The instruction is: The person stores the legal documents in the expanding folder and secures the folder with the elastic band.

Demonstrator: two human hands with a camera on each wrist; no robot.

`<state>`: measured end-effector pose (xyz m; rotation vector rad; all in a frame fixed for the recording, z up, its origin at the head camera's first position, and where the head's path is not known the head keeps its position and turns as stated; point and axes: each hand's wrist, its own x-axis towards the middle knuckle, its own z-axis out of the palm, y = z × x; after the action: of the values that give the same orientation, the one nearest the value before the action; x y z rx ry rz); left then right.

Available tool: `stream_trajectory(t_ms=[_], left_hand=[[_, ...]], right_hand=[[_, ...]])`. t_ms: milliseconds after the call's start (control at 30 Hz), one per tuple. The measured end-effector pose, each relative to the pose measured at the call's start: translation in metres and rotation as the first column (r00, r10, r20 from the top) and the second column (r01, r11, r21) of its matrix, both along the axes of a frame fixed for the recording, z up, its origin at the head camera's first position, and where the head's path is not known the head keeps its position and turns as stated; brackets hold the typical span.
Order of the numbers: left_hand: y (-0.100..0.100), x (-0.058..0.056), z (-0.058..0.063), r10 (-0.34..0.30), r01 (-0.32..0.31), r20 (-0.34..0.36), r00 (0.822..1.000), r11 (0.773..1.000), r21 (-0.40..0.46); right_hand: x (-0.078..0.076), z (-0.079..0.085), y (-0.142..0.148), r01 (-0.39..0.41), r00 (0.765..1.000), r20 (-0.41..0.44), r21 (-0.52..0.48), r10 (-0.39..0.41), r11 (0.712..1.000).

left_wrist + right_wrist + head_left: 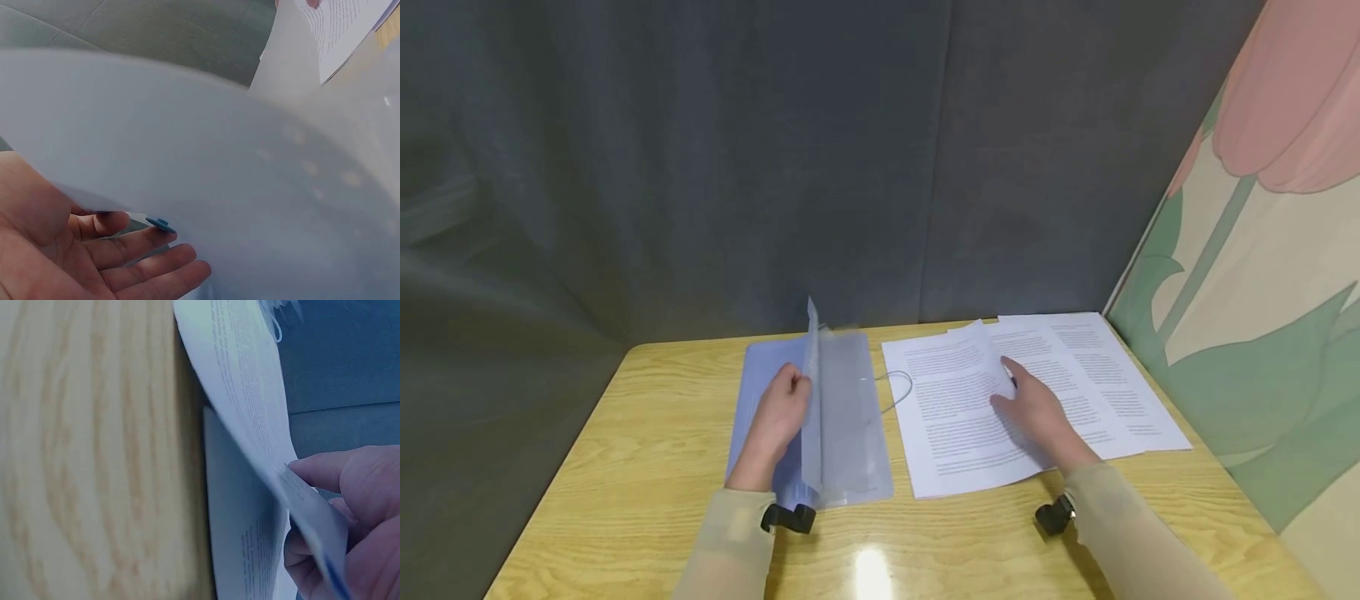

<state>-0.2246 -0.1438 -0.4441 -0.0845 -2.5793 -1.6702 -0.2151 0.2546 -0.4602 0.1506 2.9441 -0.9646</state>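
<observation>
A translucent bluish plastic document folder [853, 425] lies spread on the table, one flap [812, 400] standing up. My left hand [778, 412] grips that flap from its left side. In the left wrist view a small blue disc [161, 224] shows by a fingertip, with the pale plastic spreading across in front of the fingers [150, 275]. A thin cord [908, 385] loops out from the folder's right side. My right hand [1037, 408] pinches the right edge of a printed sheet [951, 408], which bends upward there. In the right wrist view, thumb and fingers take this edge from both sides.
More printed sheets [1097, 367] lie overlapping to the right, reaching the floral panel [1262, 350]. A dark curtain [775, 167] hangs behind the wooden table [625, 467]. A black wrist camera [790, 518] sits at the left cuff.
</observation>
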Motion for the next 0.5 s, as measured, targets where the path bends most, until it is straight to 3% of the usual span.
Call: stream_trajectory(t_ms=[500], left_hand=[[-0.0067,0.0008,0.0041,-0.006,0.007,0.023,1.0,1.0,-0.022]], right_hand=[[0.0072,0.0092,0.0033,0.025,0.999,-0.02,-0.137,-0.028,0.99]])
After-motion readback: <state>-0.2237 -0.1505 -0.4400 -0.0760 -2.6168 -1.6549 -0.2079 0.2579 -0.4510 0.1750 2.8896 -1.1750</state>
